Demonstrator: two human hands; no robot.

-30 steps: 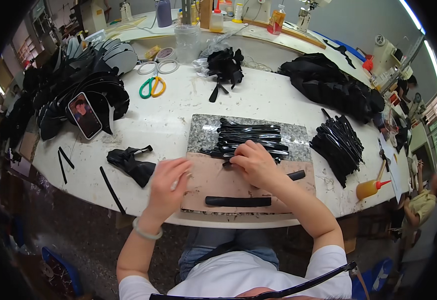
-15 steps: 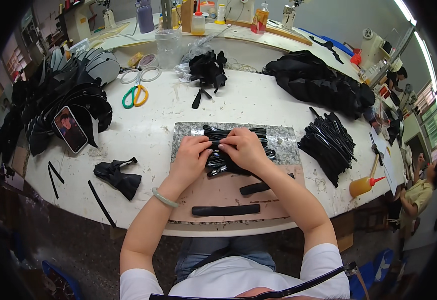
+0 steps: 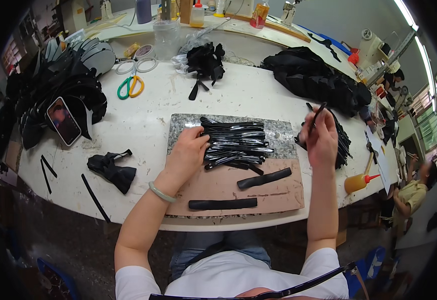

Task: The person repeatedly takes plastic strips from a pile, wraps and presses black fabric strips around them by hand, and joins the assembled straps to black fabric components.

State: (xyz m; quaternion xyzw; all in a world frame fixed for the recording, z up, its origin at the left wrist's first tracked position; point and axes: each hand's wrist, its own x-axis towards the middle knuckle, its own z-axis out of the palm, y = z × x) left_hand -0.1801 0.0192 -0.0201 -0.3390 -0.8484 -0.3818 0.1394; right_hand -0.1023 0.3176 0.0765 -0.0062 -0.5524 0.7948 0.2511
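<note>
A stack of glossy black strips (image 3: 236, 142) lies crosswise on a speckled stone slab (image 3: 283, 131). My left hand (image 3: 189, 150), a pale bangle on its wrist, curls its fingers closed at the stack's left ends. Off to the right, my raised right hand (image 3: 323, 142) pinches a thin black strip (image 3: 317, 114), slightly smeared by motion. Behind and beside that hand fans a second bundle of black strips (image 3: 342, 145), partly hidden by it. Two wider black pieces, one tilted (image 3: 264, 178) and one level (image 3: 222, 204), rest on the brown board (image 3: 273, 200) in front of the stack.
Scissors with green and orange handles (image 3: 130, 87), a phone (image 3: 64, 121) against black pieces, and a crumpled black piece (image 3: 112, 171) are on the left. A red-tipped glue bottle (image 3: 358, 183) lies right. Black material (image 3: 318, 75) is heaped far right. Another person (image 3: 413, 192) sits beyond.
My right hand has left the stack and moved right to the other bundle, now with a thin strip in its fingers. My left hand stays at the stack's left end, uncovering the strips' middle.
</note>
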